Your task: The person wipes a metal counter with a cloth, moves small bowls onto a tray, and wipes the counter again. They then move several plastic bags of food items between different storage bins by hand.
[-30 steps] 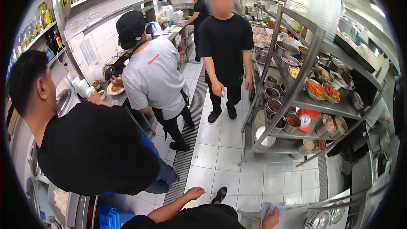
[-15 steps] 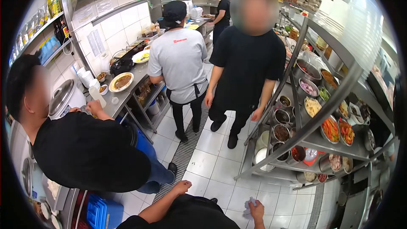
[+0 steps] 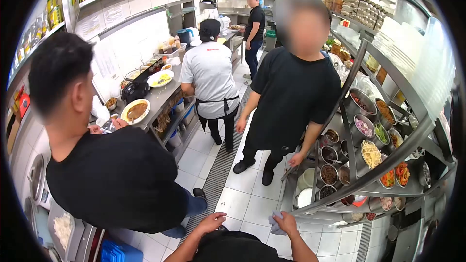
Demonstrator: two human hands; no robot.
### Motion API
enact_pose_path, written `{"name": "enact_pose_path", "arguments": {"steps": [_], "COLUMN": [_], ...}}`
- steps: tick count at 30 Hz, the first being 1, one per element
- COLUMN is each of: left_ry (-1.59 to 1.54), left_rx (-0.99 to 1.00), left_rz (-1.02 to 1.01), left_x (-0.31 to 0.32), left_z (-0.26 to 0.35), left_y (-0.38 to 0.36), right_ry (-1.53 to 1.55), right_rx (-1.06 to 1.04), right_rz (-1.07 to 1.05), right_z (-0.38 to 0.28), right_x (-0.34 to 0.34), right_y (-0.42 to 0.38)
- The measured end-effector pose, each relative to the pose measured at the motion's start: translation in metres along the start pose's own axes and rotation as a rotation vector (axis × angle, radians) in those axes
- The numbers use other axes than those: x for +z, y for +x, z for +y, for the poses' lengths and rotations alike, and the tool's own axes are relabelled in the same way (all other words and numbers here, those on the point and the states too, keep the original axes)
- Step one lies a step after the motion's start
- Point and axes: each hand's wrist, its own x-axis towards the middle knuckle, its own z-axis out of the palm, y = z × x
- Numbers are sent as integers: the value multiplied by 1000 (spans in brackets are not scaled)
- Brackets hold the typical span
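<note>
My right hand is closed around a crumpled grey cloth, near the lower corner of a metal rack. My left hand hovers in front of my body over the tiled floor, its fingers loosely bent and apart, with nothing visible in it. Both hands are low in the view, apart from each other.
A person in black stands facing me beside the metal rack, which carries several food containers. Close on my left is another person in black. A person in grey works along the counter. A floor drain runs down the aisle.
My view has moved nearer to the rack and both people in black. My right hand, still gripping the cloth, has risen in view. The person in black ahead has lowered a hand beside the rack.
</note>
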Motion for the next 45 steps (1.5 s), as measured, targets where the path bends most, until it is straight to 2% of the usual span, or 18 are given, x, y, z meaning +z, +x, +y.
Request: {"name": "enact_pose_path", "arguments": {"steps": [8,14,18,22,24,27,31,36,40,45], "left_ry": [162,132,89,31,41,31,63,-97,-136,-52], "left_rx": [220,202,123,145,169,152,113,11,-18,38], "left_rz": [-41,-13,28,46,54,70,87,22,33,53], "left_x": [-51,-68,-70,-64,-60,-56,-48,-39,-37,-39], "left_z": [46,23,42,49,54,71,105,122,131,118], "left_y": [20,46,46,65,77,95,98,104,109,115], "right_ry": [13,23,23,26,-2,4,42,108,26,103], "right_rx": [15,16,40,24,87,76,144,457,414,419], "right_rz": [63,108,28,-27,-92,-47,-65,-111,-169,-223], "right_z": [-41,-49,-50,-45,-43,-19,51,86,130,147], "right_x": [10,17,19,17,11,17,44,42,59,74], "right_y": [50,75,103,131,145,166,194,188,187,192]}}
